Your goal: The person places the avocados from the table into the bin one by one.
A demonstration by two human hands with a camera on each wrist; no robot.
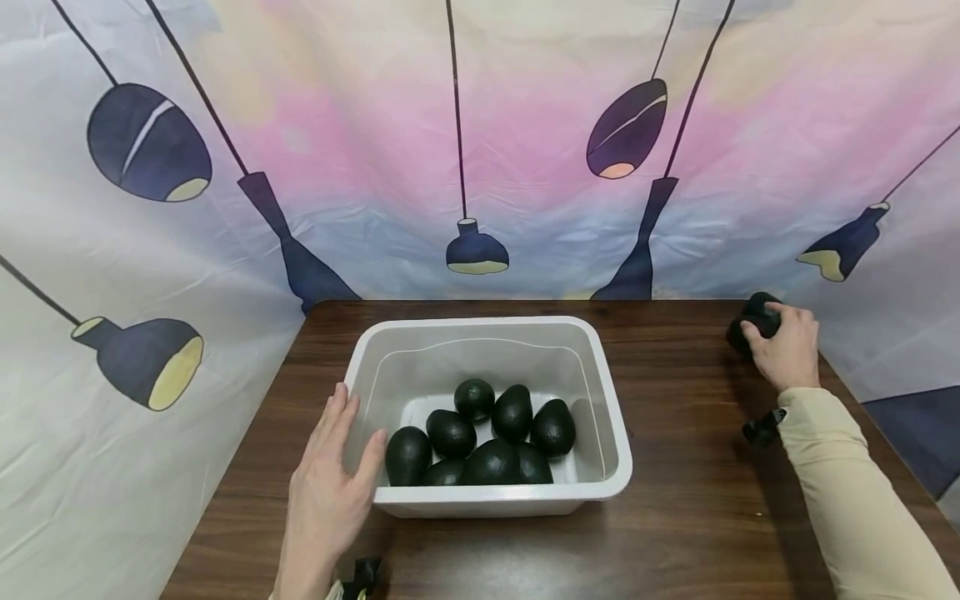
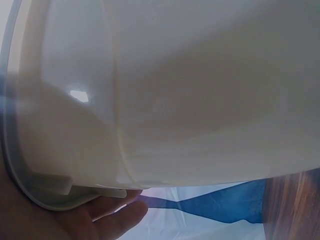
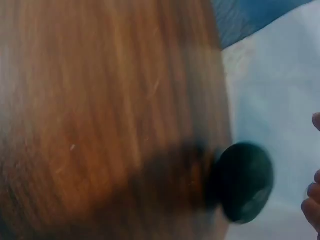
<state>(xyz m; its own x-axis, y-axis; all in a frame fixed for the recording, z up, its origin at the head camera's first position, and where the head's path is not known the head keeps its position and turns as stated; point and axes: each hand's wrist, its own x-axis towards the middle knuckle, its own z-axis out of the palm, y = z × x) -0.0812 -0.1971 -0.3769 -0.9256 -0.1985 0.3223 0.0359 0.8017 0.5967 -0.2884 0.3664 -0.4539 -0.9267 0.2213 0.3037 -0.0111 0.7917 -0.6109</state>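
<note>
A light grey plastic bin (image 1: 498,493) stands on the table with several dark green avocados (image 1: 491,462) inside. My left hand (image 1: 330,479) rests along the bin's left side, its fingers straight and the thumb across the rim at the front corner. In the left wrist view the bin's wall (image 2: 200,100) fills most of the picture, with fingertips (image 2: 122,220) just beyond the rim. At the table's back right corner, my right hand (image 1: 787,346) reaches over dark avocados (image 1: 762,310). The right wrist view shows one avocado (image 3: 245,182) below parted fingers (image 3: 312,205).
The brown wooden table (image 1: 675,517) runs under everything. A cloth backdrop (image 1: 540,150) printed with hanging lamps rises along its back and sides. Dark straps or camera mounts (image 1: 763,427) sit at both wrists.
</note>
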